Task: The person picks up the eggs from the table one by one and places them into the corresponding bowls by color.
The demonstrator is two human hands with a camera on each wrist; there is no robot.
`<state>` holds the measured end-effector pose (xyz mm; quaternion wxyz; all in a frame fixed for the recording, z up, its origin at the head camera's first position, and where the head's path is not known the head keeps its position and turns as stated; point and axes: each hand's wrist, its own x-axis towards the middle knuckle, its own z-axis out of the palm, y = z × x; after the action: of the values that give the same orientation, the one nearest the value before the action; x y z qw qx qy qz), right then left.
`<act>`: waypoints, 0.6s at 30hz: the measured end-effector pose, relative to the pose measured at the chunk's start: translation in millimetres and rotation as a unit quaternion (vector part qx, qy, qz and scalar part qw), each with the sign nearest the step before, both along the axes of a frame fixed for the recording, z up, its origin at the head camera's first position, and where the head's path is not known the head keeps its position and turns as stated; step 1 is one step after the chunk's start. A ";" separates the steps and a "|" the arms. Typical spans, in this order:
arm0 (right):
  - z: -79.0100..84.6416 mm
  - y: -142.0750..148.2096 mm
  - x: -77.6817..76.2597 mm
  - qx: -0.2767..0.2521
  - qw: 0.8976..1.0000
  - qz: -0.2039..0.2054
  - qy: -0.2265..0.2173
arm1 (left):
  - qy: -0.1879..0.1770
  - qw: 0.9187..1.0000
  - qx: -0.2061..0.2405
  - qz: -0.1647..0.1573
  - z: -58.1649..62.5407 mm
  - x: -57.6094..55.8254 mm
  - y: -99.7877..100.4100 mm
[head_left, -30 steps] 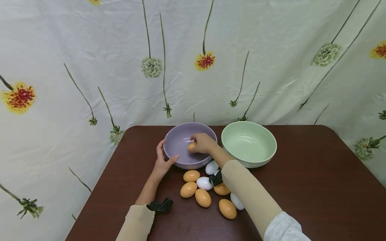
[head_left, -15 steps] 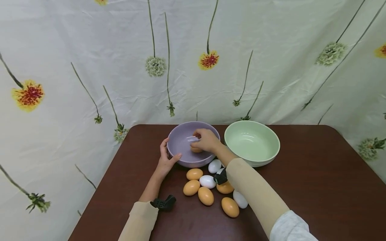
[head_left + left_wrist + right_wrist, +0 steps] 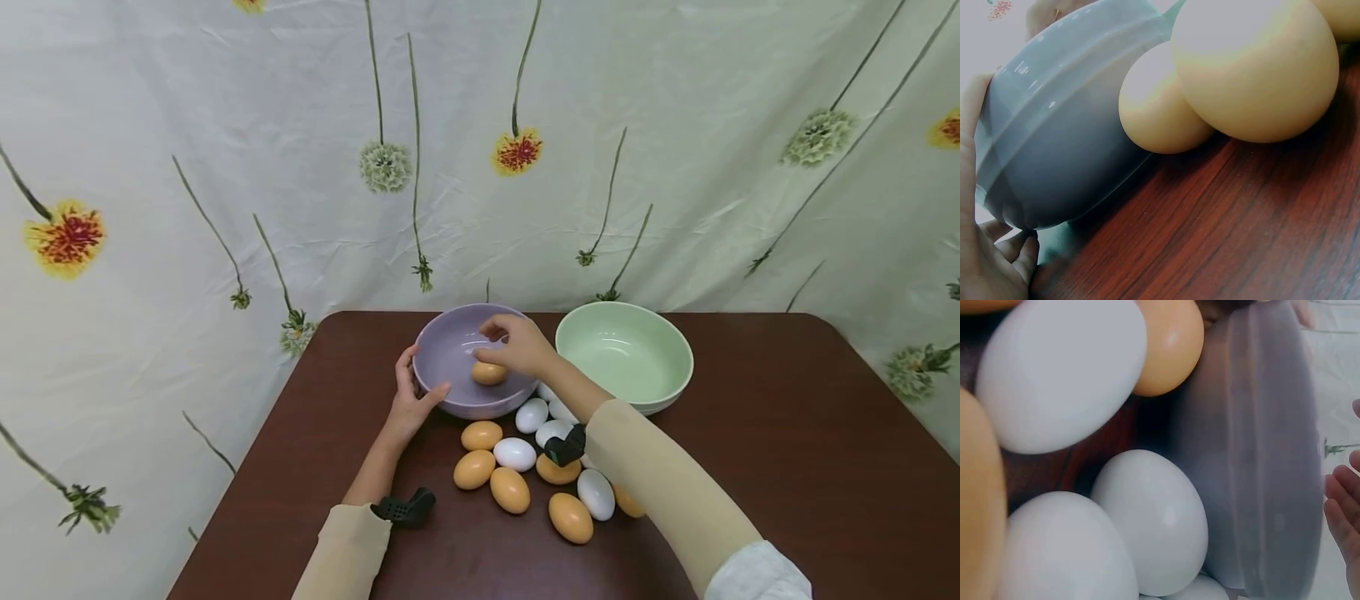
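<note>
Letting go of a brown egg [image 3: 489, 375] inside the purple bowl [image 3: 480, 411] with the right hand [image 3: 521, 346], no longer gripping it as 1 second ago; now spreading fingers [image 3: 495, 322] and thumb apart above it and pinching nothing, though leaving unclear whether grazing the top of the egg with the thumb. Showing more of the egg as a result, resting on the bottom of the bowl, well inside the wall; probably marking the placing of this 1 egg as done or very nearly so, while leaving many others outside. Steadying the purple bowl meanwhile with the left hand [image 3: 408, 408], pressing the thumb at the near rim and curling the other fingers round the outer wall. Scattering at least 6 brown eggs [image 3: 510, 490] and 5 white eggs [image 3: 514, 454] in a loose cluster on the near side of both bowls, hiding some partly behind the right sleeve [image 3: 667, 492] and wrist strap [image 3: 566, 447]. Standing just beside the purple bowl, on the right: a green bowl [image 3: 633, 407]. Carrying everything on a dark red-brown bench [image 3: 795, 442], showing wood grain up close and rounding at the far corners. Backing it all with a pale, creased cloth [image 3: 457, 217], printed with long-stemmed dandelion heads and red-and-yellow blooms.
</note>
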<state>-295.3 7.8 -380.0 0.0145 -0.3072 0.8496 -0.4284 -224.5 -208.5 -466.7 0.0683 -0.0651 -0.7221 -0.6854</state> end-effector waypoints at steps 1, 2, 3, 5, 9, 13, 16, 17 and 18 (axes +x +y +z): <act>0.8 1.3 1.4 -0.007 1.000 0.003 -0.001 | -0.001 1.000 0.001 0.001 -0.1 -0.1 -0.1; 1.9 2.8 3.3 -0.015 1.000 0.008 0.000 | 0.001 1.000 0.000 0.002 -0.1 -0.5 0.3; 2.6 4.3 5.1 -0.020 1.000 0.009 -0.001 | 0.009 1.000 0.000 0.004 -4.8 -3.0 -0.5; 3.8 8.7 9.0 -0.029 1.000 0.010 -0.003 | 0.017 1.000 0.000 0.006 -6.5 -3.6 0.2; 3.8 20.5 16.1 -0.035 0.999 -0.005 -0.015 | 0.023 1.000 0.003 0.007 -7.0 -4.8 0.9; 3.0 32.4 21.9 -0.049 0.998 -0.012 -0.025 | 0.016 1.000 -0.003 0.013 -6.0 -4.4 0.6; 2.9 41.3 25.5 -0.069 0.997 -0.003 -0.024 | 0.012 1.000 -0.007 0.015 -5.5 -4.4 1.1; 2.8 44.3 27.0 -0.072 0.997 -0.003 -0.024 | 0.012 1.000 -0.006 0.015 -5.4 -4.3 1.4; 2.4 47.4 28.3 -0.076 0.997 -0.004 -0.025 | 0.011 1.000 -0.006 0.014 -5.5 -4.4 1.6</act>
<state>-267.1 55.2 -377.6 0.0110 -0.2934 0.8151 -0.4994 -228.9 -206.8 -472.2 0.0855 -0.0627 -0.7261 -0.6793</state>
